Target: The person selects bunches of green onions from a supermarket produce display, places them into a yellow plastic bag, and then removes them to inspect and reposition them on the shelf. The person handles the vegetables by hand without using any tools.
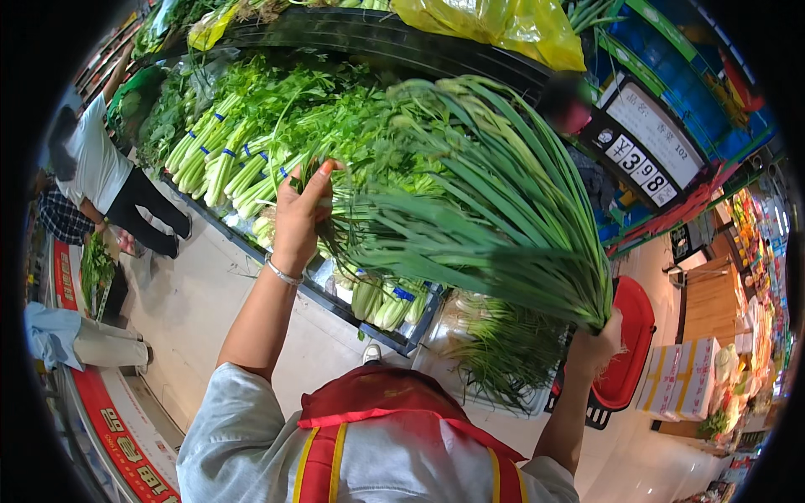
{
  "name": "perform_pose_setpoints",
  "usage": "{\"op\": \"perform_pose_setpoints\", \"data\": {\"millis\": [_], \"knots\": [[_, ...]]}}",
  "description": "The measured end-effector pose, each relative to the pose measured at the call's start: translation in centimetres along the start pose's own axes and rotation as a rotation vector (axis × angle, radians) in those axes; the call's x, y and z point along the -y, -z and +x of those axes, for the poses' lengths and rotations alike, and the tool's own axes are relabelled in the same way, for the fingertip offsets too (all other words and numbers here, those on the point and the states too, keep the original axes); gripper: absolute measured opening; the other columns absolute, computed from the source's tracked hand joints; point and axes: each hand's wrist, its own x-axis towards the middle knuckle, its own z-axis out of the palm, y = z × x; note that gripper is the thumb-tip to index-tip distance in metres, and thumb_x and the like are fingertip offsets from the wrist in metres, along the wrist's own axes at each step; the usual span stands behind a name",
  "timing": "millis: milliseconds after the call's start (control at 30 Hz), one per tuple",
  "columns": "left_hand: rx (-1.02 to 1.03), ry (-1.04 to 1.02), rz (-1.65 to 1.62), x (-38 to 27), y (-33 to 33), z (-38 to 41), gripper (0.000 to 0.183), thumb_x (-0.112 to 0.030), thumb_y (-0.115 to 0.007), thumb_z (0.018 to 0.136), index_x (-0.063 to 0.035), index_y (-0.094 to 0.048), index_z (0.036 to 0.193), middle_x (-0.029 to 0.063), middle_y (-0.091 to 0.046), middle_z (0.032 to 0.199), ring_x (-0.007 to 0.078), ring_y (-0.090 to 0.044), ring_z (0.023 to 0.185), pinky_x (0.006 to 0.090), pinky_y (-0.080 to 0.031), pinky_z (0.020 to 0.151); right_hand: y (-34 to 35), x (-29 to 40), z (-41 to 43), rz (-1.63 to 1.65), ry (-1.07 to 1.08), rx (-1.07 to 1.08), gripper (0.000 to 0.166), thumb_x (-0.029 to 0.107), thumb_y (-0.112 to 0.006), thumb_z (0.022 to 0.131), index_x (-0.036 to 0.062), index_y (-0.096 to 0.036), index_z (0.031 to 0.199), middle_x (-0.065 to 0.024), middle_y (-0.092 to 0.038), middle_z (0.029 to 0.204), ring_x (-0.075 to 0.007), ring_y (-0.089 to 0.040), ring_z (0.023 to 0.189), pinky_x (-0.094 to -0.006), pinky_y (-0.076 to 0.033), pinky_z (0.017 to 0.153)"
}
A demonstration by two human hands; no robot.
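Note:
My right hand (pixel 594 346) grips the root end of a large bunch of long green leaves, likely garlic greens or scallions (pixel 528 207). The leaves fan up and leftward, partly blurred, over the produce. Raised at the left of the bunch, my left hand (pixel 302 214) pinches a few thin green strands (pixel 307 171) between thumb and fingers; some loose leaves trail below it. Celery bunches (pixel 220 166) tied with blue bands lie in the display bin beyond. Below the held bunch, thin grass-like greens (pixel 503 346) rest in a pale tray, partly covered by the leaves.
The bin's dark edge (pixel 339 308) runs before me. A red shopping basket (pixel 629 352) stands by my right hand. A price sign (pixel 654 141) rises at the right, and a yellow plastic bag (pixel 503 28) lies at the back. White cartons (pixel 679 377) and several people are around.

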Motion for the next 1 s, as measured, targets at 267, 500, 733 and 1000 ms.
{"op": "perform_pose_setpoints", "data": {"millis": [267,500,733,1000], "knots": [[0.065,-0.23,0.185,-3.4,-1.2,0.7,0.02,-0.014,-0.054,0.085,-0.0022,-0.058,0.1,-0.0049,-0.051,0.063,0.0014,-0.039,0.05,0.0165,-0.029,0.045,1.0,-0.9,1.1,-0.05,0.197,-0.145,0.022,0.01,-0.069,0.067,-0.0009,-0.057,0.081,-0.0125,-0.055,0.068,-0.0271,-0.055,0.057,-0.0314,-0.044,0.052],[0.481,-0.92,0.769,-6.2,-6.5,0.9,0.047,-0.038,-0.069,0.067,-0.0061,-0.058,0.1,0.007,-0.059,0.1,0.0239,-0.058,0.089,0.0306,-0.046,0.076,1.5,-1.6,0.5,-0.033,0.084,-0.047,0.024,0.008,-0.065,0.063,0.0008,-0.058,0.084,-0.0125,-0.056,0.074,-0.029,-0.055,0.064,-0.0339,-0.043,0.058],[0.713,-0.886,0.735,-6.2,-9.8,0.4,0.046,-0.041,-0.067,0.067,-0.0024,-0.059,0.091,0.0113,-0.059,0.085,0.0317,-0.057,0.077,0.0361,-0.045,0.065,2.1,-1.2,0.7,-0.053,0.144,-0.022,0.026,0.005,-0.064,0.061,-0.0003,-0.056,0.086,-0.0131,-0.056,0.075,-0.0299,-0.055,0.065,-0.0343,-0.043,0.06],[0.868,-0.635,0.587,-3.9,-11.2,-0.8,0.029,-0.033,-0.07,0.068,-0.0066,-0.064,0.08,0.0098,-0.06,0.068,0.0266,-0.058,0.063,0.0316,-0.043,0.056,2.6,-0.6,1.0,-0.161,0.224,-0.006,0.022,0.006,-0.066,0.061,0.0013,-0.058,0.08,-0.0138,-0.054,0.068,-0.0318,-0.053,0.062,-0.0373,-0.041,0.056]]}}
